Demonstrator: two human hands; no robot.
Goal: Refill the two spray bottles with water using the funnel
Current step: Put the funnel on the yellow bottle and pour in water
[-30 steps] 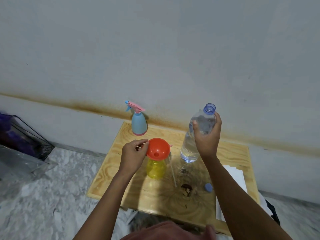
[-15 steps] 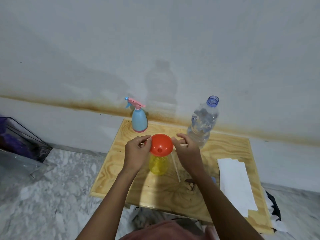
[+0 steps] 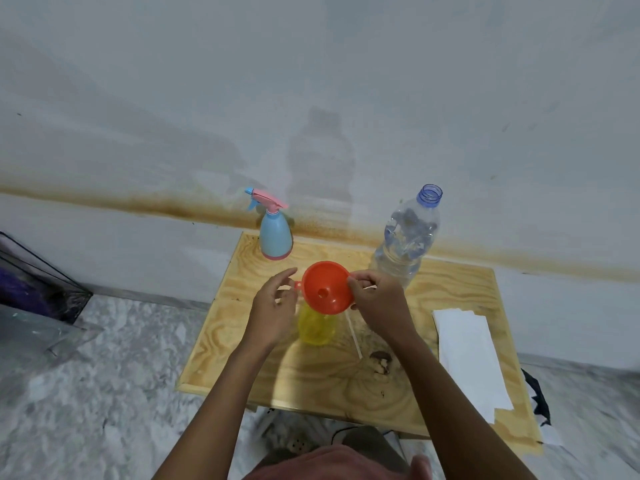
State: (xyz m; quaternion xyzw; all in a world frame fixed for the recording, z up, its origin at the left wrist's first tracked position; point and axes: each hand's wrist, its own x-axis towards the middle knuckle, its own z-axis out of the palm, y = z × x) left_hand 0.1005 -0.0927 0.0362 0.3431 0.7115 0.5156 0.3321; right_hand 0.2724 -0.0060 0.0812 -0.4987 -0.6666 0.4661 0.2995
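Orange funnel (image 3: 323, 287) is sitting spout-down in the upright yellow spray bottle (image 3: 317, 327), mouth facing up; right hand (image 3: 379, 299) is pinching its rim; left hand (image 3: 273, 306) is hovering beside it, fingers spread.

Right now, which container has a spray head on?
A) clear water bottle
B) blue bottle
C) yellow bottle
B: the blue bottle carries a pink trigger head; the yellow bottle has the orange funnel at its neck, and the clear water bottle is open-topped.
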